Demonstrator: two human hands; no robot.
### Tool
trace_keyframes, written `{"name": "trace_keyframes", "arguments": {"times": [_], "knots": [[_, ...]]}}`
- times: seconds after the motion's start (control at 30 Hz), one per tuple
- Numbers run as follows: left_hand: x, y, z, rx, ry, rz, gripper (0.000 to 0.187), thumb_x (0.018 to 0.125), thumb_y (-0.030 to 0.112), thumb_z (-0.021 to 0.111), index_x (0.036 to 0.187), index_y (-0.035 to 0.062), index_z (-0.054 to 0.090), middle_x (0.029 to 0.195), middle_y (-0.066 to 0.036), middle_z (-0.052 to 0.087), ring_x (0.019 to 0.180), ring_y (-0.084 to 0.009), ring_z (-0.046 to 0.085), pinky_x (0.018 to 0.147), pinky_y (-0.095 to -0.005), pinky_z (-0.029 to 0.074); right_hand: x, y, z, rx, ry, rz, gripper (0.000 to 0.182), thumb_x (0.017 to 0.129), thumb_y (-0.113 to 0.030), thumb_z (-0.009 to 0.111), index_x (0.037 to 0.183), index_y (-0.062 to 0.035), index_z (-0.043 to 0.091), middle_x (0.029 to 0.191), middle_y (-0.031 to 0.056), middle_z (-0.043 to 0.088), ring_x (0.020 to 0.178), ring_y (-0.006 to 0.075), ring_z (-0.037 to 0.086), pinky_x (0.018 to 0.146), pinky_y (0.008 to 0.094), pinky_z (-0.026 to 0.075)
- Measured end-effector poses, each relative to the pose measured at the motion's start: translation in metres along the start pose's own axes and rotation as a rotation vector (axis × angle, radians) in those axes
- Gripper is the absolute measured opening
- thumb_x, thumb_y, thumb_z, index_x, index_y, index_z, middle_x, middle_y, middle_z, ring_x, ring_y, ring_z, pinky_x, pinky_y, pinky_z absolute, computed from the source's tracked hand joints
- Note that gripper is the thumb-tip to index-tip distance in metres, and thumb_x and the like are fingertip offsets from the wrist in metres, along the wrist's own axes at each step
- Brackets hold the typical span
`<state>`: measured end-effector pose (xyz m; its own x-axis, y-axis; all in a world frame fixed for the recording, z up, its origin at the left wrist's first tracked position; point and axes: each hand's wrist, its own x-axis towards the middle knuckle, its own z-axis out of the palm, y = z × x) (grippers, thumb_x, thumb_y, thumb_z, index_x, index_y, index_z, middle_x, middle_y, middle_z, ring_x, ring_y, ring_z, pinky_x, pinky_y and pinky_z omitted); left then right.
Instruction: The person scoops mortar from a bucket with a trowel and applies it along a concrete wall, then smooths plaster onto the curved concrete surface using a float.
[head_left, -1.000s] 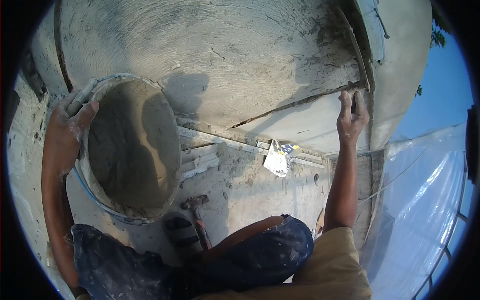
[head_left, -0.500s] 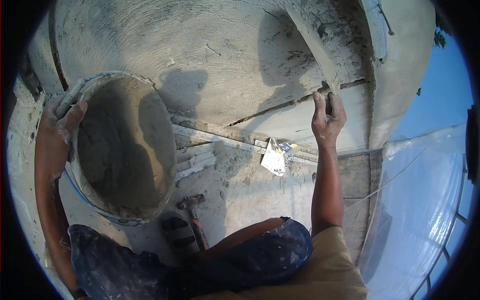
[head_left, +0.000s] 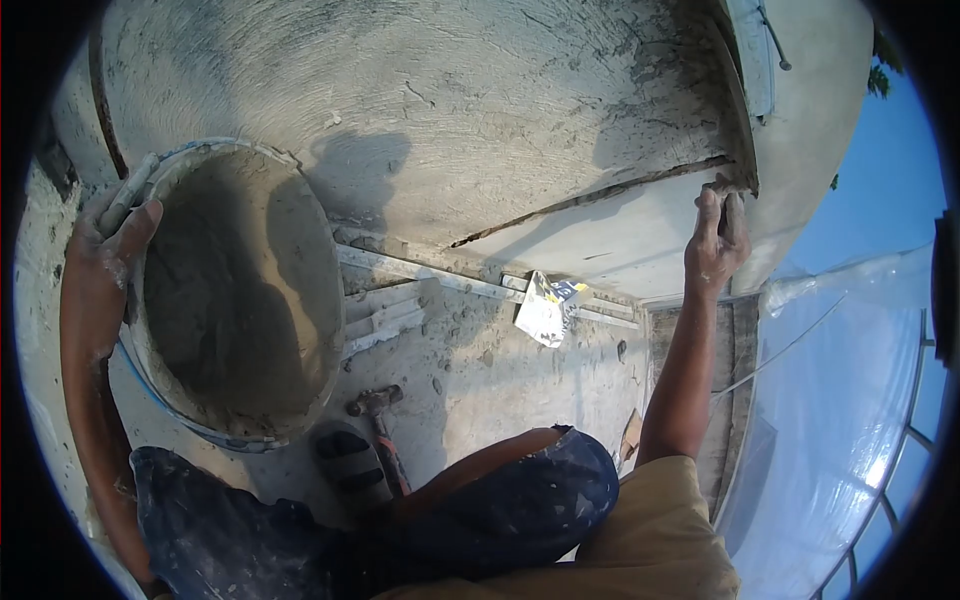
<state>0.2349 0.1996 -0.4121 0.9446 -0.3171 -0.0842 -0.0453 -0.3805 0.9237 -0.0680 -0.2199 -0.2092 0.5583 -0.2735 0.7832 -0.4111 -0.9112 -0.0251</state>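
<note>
A round bucket (head_left: 330, 330) of wet grey mortar (head_left: 215, 290) stands at my left. My left hand (head_left: 105, 245) is closed on its upper left rim, the thumb over the inner side. Up at the right, my right hand (head_left: 720, 235) is closed around the handle of a plastering trowel. The long trowel blade (head_left: 742, 110) is seen nearly edge-on, along the right border of the rough plastered wall (head_left: 480, 110). Mortar smears cover the fingers of both hands.
On the floor lie a hammer (head_left: 385, 430), a torn white packet (head_left: 543, 310) and long pale strips (head_left: 430, 272). My sandalled foot (head_left: 350, 460) is beside the hammer. A ragged crack edge (head_left: 590, 200) crosses below the plaster. Clear plastic sheeting (head_left: 830, 400) hangs at the right.
My right hand has moved right and the trowel has swung from a slant across the plaster to nearly upright at its right border. My left hand stays on the bucket rim.
</note>
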Motion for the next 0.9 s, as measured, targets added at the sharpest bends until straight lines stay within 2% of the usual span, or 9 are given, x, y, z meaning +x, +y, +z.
{"name": "trace_keyframes", "arguments": {"times": [0.1, 0.2, 0.23, 0.33, 0.5, 0.63, 0.73, 0.83, 0.9], "knots": [[-0.001, -0.005, 0.0, 0.009, 0.014, 0.0, 0.061, 0.09, 0.042, 0.068, 0.134, -0.0002, 0.058, 0.12, -0.018, 0.066, 0.112, -0.0264, 0.063, 0.101, -0.0358, 0.045, -0.011, -0.003, -0.005, 0.003, 0.045, -0.084, 0.02, 0.096, -0.012, 0.066, 0.093, 0.0077, 0.061, 0.084, 0.0103, 0.06, 0.076, 0.0147, 0.053, 0.071, 0.0263, 0.045], [0.001, -0.004, -0.002, 0.055, 0.011, 0.009, 0.063, 0.09, 0.043, 0.069, 0.134, -0.0007, 0.057, 0.12, -0.019, 0.066, 0.114, -0.0267, 0.063, 0.103, -0.037, 0.044, -0.029, -0.01, -0.006, 0.074, 0.005, -0.015, 0.018, 0.095, -0.01, 0.066, 0.094, 0.008, 0.062, 0.09, 0.0127, 0.064, 0.086, 0.0187, 0.061, 0.079, 0.0301, 0.049], [0.002, -0.003, -0.003, 0.075, 0.008, 0.016, 0.065, 0.09, 0.044, 0.07, 0.135, -0.0013, 0.057, 0.12, -0.02, 0.066, 0.116, -0.0272, 0.062, 0.104, -0.0381, 0.043, -0.03, -0.006, -0.007, -0.032, -0.032, -0.164, 0.021, 0.097, -0.014, 0.063, 0.103, 0.0065, 0.062, 0.088, 0.0093, 0.063, 0.08, 0.0173, 0.056, 0.078, 0.0292, 0.047], [-0.001, 0.004, -0.004, 0.08, 0.008, 0.019, 0.061, 0.091, 0.041, 0.069, 0.133, -0.0016, 0.058, 0.119, -0.019, 0.067, 0.114, -0.0257, 0.063, 0.103, -0.037, 0.045, -0.03, 0.002, -0.002, 0.024, -0.036, -0.115, 0.02, 0.097, -0.014, 0.064, 0.104, 0.0057, 0.063, 0.086, 0.0074, 0.061, 0.08, 0.0162, 0.055, 0.077, 0.0274, 0.045], [0.0, 0.003, -0.005, -0.058, -0.013, 0.006, 0.055, 0.092, 0.033, 0.069, 0.13, -0.0043, 0.059, 0.117, -0.017, 0.067, 0.11, -0.0232, 0.064, 0.1, -0.0331, 0.045, -0.006, -0.007, -0.002, 0.015, -0.001, -0.001, 0.022, 0.098, -0.017, 0.065, 0.091, 0.0038, 0.061, 0.078, 0.0048, 0.057, 0.071, 0.0097, 0.05, 0.065, 0.0238, 0.042], [-0.003, 0.007, -0.008, -0.14, -0.048, -0.015, 0.052, 0.092, 0.029, 0.068, 0.129, -0.0067, 0.059, 0.116, -0.018, 0.068, 0.108, -0.0231, 0.064, 0.1, -0.0314, 0.045, 0.002, -0.021, 0.0, -0.004, 0.001, 0.009, 0.022, 0.098, -0.018, 0.065, 0.093, 0.0042, 0.063, 0.074, 0.0053, 0.06, 0.069, 0.01, 0.052, 0.065, 0.0243, 0.044], [-0.006, 0.007, -0.008, -0.141, -0.038, 0.082, 0.05, 0.093, 0.027, 0.067, 0.129, -0.0072, 0.059, 0.114, -0.018, 0.068, 0.105, -0.0233, 0.066, 0.1, -0.0314, 0.045, 0.003, -0.036, 0.009, 0.008, 0.042, 0.034, 0.023, 0.097, -0.018, 0.066, 0.097, 0.0052, 0.064, 0.079, 0.0062, 0.062, 0.073, 0.0103, 0.056, 0.068, 0.0247, 0.046], [-0.002, 0.001, -0.01, -0.281, -0.086, 0.027, 0.048, 0.093, 0.024, 0.066, 0.129, -0.0076, 0.059, 0.112, -0.017, 0.069, 0.105, -0.0233, 0.066, 0.099, -0.0316, 0.045, 0.011, -0.067, 0.021, 0.117, 0.045, 0.032, 0.019, 0.095, -0.01, 0.068, 0.097, 0.0084, 0.063, 0.084, 0.0051, 0.059, 0.074, 0.0102, 0.052, 0.067, 0.0224, 0.044], [-0.001, -0.002, -0.012, -0.289, -0.118, 0.031, 0.048, 0.092, 0.024, 0.065, 0.128, -0.0075, 0.059, 0.112, -0.017, 0.069, 0.105, -0.023, 0.065, 0.099, -0.0321, 0.045, 0.014, -0.089, 0.028, 0.122, 0.06, 0.016, 0.019, 0.095, -0.011, 0.069, 0.095, 0.008, 0.063, 0.083, 0.0044, 0.059, 0.074, 0.0098, 0.051, 0.066, 0.0231, 0.044]]}}
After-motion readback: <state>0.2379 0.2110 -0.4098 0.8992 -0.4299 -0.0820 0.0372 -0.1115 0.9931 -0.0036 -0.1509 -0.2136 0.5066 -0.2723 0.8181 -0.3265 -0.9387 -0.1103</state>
